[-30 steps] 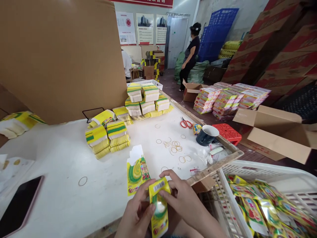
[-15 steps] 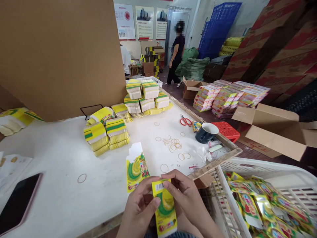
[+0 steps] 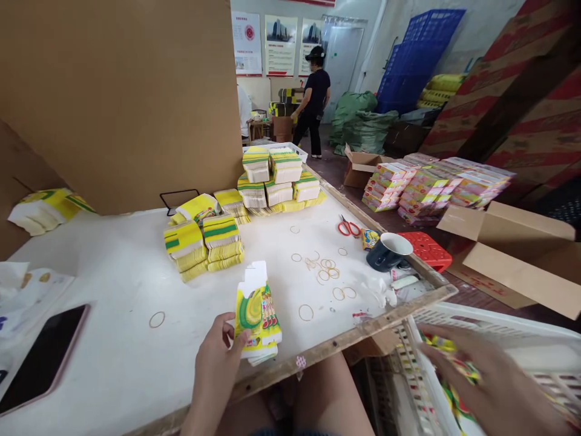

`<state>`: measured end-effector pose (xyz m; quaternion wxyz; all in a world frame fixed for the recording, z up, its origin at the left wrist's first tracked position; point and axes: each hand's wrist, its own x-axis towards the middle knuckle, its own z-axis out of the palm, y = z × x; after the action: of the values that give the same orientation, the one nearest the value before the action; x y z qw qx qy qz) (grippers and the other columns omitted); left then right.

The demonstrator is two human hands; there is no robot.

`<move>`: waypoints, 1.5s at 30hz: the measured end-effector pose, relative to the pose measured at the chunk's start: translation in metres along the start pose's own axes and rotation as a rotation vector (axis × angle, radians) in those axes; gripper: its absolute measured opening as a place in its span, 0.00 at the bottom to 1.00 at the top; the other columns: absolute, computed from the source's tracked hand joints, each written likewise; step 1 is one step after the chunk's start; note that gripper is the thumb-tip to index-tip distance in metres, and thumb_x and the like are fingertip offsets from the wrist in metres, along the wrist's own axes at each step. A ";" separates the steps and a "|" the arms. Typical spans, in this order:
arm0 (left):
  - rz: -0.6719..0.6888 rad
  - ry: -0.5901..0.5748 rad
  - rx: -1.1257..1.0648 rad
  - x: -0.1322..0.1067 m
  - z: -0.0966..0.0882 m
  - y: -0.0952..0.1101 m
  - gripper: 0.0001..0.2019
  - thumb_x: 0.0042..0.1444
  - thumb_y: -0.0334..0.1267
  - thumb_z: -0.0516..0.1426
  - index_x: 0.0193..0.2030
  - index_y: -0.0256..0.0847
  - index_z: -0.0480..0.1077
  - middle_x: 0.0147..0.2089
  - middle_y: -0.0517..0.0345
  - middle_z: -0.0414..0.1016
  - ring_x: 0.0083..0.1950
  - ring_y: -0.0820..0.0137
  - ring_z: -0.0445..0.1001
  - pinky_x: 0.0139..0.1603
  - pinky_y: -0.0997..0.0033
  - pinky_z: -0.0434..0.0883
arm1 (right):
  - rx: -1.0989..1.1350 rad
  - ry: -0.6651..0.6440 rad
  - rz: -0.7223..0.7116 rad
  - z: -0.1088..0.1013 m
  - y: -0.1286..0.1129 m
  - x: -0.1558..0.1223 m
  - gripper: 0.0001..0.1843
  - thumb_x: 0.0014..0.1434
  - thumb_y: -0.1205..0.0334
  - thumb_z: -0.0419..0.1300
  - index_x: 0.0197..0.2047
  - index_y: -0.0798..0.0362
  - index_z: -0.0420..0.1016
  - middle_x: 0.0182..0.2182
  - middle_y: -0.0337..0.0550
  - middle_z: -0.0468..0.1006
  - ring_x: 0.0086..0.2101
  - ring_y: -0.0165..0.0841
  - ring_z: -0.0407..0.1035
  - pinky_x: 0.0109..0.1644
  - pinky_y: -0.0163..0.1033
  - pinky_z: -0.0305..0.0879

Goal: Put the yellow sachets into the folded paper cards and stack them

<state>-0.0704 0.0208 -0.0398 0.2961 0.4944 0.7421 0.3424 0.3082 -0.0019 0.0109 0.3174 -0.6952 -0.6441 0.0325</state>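
Presently, the head view, the only one supplied, shows two bare hands working apart at the bottom of the frame. The left hand (image 3: 215,357), lower centre-left, has its thumb laid on the near left edge of a small pile of flat cartons (image 3: 254,312), yellow and green with white tabs pointing away; the fingers curl beside that edge, and whether the grip closes beneath any sheet cannot be told. The right hand (image 3: 494,375), lower right, is blurred by motion over a white basket (image 3: 421,369); its fingers look extended, but whether the grip is released or grasping cannot be established. Printed packets (image 3: 456,406) lie in the basket, partly hidden by that hand. As to progress, the basket's contents are judged to be finished pieces; their number cannot be determined. Judged outstanding are the small pile under the thumb, the near stacks (image 3: 222,242) at centre-left and the rear stacks (image 3: 272,191) at upper centre, all on the white tabletop (image 3: 118,284). On this evidence, much appears undone. Also noted: loose rubber bands (image 3: 327,269) right of the small pile, red-handled scissors (image 3: 348,227) and a dark mug (image 3: 388,253) near the right edge of the tabletop, and a phone (image 3: 45,357) at lower left.
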 end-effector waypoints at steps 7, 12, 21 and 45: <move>0.194 -0.105 -0.270 -0.042 -0.008 0.040 0.12 0.56 0.48 0.58 0.36 0.41 0.72 0.29 0.59 0.74 0.32 0.66 0.71 0.33 0.72 0.69 | 0.473 -0.276 -0.355 0.077 -0.143 -0.018 0.24 0.64 0.64 0.54 0.62 0.45 0.60 0.58 0.46 0.71 0.54 0.41 0.69 0.55 0.47 0.68; 0.099 -0.192 -0.590 -0.065 -0.001 0.049 0.09 0.52 0.45 0.62 0.32 0.41 0.75 0.29 0.58 0.75 0.33 0.67 0.72 0.35 0.74 0.69 | 0.651 -0.321 -0.228 0.081 -0.168 -0.021 0.19 0.61 0.68 0.55 0.55 0.47 0.61 0.48 0.45 0.75 0.47 0.36 0.72 0.49 0.40 0.71; -0.255 -0.774 -1.236 -0.064 0.031 0.050 0.18 0.46 0.45 0.68 0.44 0.43 0.80 0.47 0.48 0.81 0.51 0.56 0.77 0.56 0.59 0.68 | 0.839 -0.308 -0.071 0.087 -0.157 -0.033 0.06 0.64 0.64 0.52 0.45 0.49 0.63 0.30 0.37 0.70 0.29 0.30 0.69 0.33 0.32 0.67; -0.001 -0.629 -0.980 -0.058 0.007 0.050 0.16 0.51 0.43 0.64 0.44 0.47 0.67 0.37 0.55 0.82 0.38 0.62 0.80 0.37 0.67 0.73 | 0.813 -0.534 -0.082 0.081 -0.125 -0.018 0.15 0.67 0.52 0.51 0.34 0.51 0.72 0.26 0.37 0.72 0.29 0.30 0.66 0.33 0.33 0.62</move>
<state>-0.0189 -0.0182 0.0017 0.6966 0.3772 0.3738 0.4825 0.1586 0.0097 0.0004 0.3880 -0.4562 -0.6651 0.4460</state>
